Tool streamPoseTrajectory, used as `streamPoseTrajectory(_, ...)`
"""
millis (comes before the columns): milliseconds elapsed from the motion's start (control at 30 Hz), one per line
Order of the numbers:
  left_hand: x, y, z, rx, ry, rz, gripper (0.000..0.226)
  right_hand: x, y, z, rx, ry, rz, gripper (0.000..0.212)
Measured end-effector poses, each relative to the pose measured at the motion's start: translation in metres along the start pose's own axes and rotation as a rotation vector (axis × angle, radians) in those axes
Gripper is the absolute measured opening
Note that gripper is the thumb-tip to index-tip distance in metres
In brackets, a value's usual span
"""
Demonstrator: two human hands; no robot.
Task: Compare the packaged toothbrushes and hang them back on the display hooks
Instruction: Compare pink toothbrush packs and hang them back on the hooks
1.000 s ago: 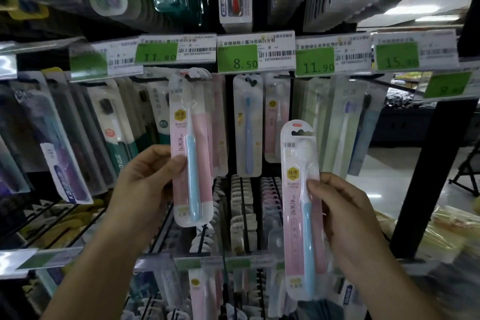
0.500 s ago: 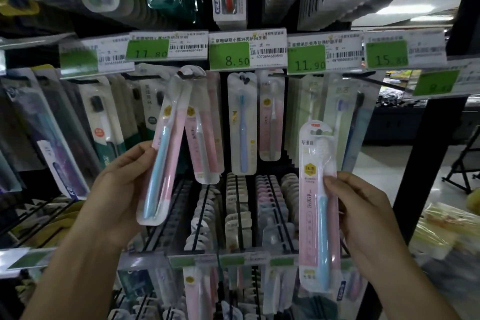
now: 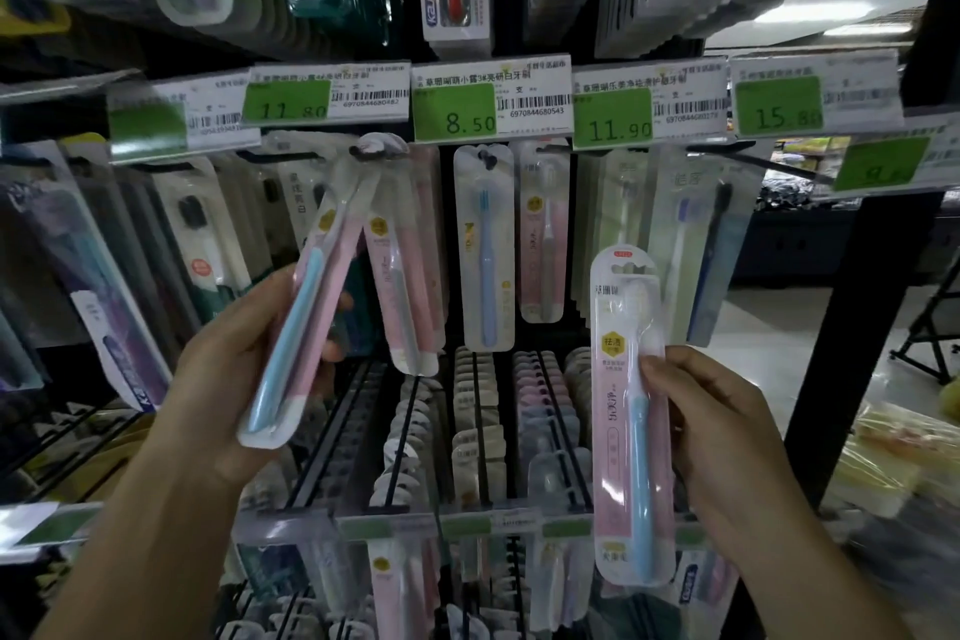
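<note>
Shop racking of black wire hooks (image 3: pixel 769 164) fills the view, packed rows of carded toothbrushes under green price tags (image 3: pixel 454 112); the left hand (image 3: pixel 234 379) clamps a tilted pink-card blister pack with a blue brush (image 3: pixel 306 307), its hang-hole up at a hook; the right hand (image 3: pixel 727 437) pinches a matching upright pack (image 3: pixel 626 411) by its edge, apart from the hooks; both packs look light, stiff yet slippery, best held mid-card.
</note>
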State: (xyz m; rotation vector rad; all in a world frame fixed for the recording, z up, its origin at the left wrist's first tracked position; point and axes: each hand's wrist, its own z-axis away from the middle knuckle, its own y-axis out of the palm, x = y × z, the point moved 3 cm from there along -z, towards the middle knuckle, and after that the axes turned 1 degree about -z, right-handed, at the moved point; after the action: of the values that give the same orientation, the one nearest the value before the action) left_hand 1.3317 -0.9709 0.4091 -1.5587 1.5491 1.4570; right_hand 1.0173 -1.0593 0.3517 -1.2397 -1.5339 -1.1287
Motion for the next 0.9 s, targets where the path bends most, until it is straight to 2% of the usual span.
streamPoseTrajectory(200,0.003,0.000,0.005,0.033,0.222,-0.138,0.018,0.001,0.005,-0.002,0.008,-0.005,0.001,0.020)
streamPoseTrajectory(333,0.015,0.002,0.006,0.042,0.292,-0.182,0.016,-0.002,0.005,-0.004,0.007,-0.009,0.002,0.019)
streamPoseTrajectory(400,0.015,0.004,0.005,0.045,0.307,-0.198,0.016,-0.003,0.006,-0.005,0.008,-0.011,0.002,0.019)
streamPoseTrajectory(467,0.015,0.002,0.006,0.038,0.305,-0.195,0.026,-0.003,0.006,-0.005,0.013,-0.016,0.008,0.018)
streamPoseTrajectory(533,0.019,-0.002,0.010,0.016,0.297,-0.170,0.014,-0.004,0.007,-0.006,0.012,-0.022,0.006,0.017)
streamPoseTrajectory(700,0.012,0.005,0.024,-0.010,0.329,-0.130,0.021,-0.007,0.010,-0.006,0.003,-0.021,-0.004,0.017)
streamPoseTrajectory(800,0.000,0.013,0.024,-0.011,0.388,-0.120,0.014,-0.006,0.010,-0.006,0.000,-0.017,0.003,0.018)
streamPoseTrajectory(900,0.003,0.015,0.032,-0.038,0.334,-0.112,0.013,-0.006,0.007,-0.006,-0.021,-0.010,0.001,0.020)
